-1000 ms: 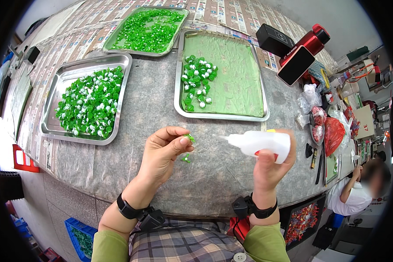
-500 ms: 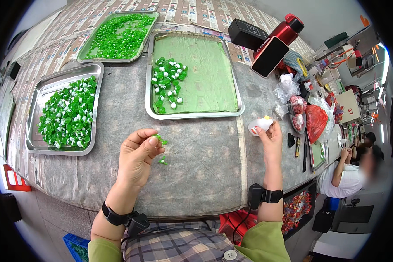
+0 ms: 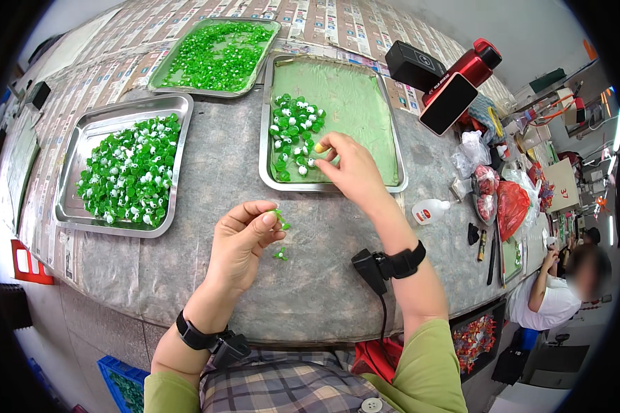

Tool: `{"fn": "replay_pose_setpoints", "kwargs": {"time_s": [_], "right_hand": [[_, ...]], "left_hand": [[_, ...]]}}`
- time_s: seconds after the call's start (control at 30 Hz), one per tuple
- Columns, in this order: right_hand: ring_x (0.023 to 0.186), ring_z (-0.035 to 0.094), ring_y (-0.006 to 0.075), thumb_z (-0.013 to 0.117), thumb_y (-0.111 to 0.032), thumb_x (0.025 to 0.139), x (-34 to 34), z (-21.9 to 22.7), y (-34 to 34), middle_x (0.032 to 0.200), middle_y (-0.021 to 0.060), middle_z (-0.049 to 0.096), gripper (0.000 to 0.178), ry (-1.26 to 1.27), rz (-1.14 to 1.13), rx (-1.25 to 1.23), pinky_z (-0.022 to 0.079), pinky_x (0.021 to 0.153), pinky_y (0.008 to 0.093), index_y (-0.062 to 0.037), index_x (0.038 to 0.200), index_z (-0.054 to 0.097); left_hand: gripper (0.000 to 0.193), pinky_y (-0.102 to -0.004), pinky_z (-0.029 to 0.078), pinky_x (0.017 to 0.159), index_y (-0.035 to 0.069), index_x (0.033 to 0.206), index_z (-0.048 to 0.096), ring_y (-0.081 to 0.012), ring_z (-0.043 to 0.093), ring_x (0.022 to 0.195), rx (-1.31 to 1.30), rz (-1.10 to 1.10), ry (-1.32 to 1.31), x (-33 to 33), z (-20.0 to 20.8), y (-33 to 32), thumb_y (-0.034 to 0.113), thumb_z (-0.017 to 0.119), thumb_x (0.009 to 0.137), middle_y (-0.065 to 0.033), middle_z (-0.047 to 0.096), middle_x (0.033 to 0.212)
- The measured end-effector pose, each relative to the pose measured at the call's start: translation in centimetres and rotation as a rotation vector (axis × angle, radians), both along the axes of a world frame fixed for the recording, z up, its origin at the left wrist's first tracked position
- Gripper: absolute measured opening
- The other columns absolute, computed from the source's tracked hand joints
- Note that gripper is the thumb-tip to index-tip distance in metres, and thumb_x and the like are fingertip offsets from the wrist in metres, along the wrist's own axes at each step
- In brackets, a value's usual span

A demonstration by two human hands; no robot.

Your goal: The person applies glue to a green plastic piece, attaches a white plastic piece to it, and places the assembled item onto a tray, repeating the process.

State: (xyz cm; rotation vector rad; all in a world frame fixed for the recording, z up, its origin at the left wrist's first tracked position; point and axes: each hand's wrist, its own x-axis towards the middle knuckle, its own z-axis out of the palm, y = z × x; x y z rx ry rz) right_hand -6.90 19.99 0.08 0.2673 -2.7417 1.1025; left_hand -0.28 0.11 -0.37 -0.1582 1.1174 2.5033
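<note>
Left hand (image 3: 237,249) pinches a small, bright-green, lobed piece (image 3: 282,220).

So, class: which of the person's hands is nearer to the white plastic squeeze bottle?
The right hand. It is over the green-lined metal tray, beyond and left of the white plastic squeeze bottle; the left hand is farther left, holding a small green piece.
</note>
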Motion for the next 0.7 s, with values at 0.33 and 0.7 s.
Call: {"fn": "replay_pose_setpoints", "kwargs": {"time_s": [0.33, 0.7], "right_hand": [[0.077, 0.053, 0.0117, 0.051, 0.0, 0.074, 3.9, 3.6, -1.2, 0.086, 0.003, 0.049, 0.026, -0.231, 0.106, -0.518, 0.043, 0.067, 0.0247, 0.0004, 0.1, 0.048], [0.081, 0.054, 0.0123, 0.055, 0.001, 0.074, 9.3, 0.9, -3.3, 0.089, 0.0048, 0.055, 0.023, -0.387, 0.066, -1.092, 0.044, 0.073, 0.0238, 0.0004, 0.097, 0.054]], "left_hand": [[0.013, -0.0259, 0.047, 0.065, 0.003, 0.088, 0.055, -0.0114, 0.055, 0.07, 0.001, -0.061, -0.001, 0.2, 0.0, -0.4, 0.009, 0.057, 0.076, -0.0036, 0.057, 0.077], [0.013, -0.0251, 0.048, 0.067, 0.004, 0.087, 0.053, -0.0143, 0.057, 0.077, 0.044, -0.179, 0.02, 0.5, 0.1, 0.8, 0.01, 0.057, 0.076, -0.0078, 0.059, 0.084]]}}
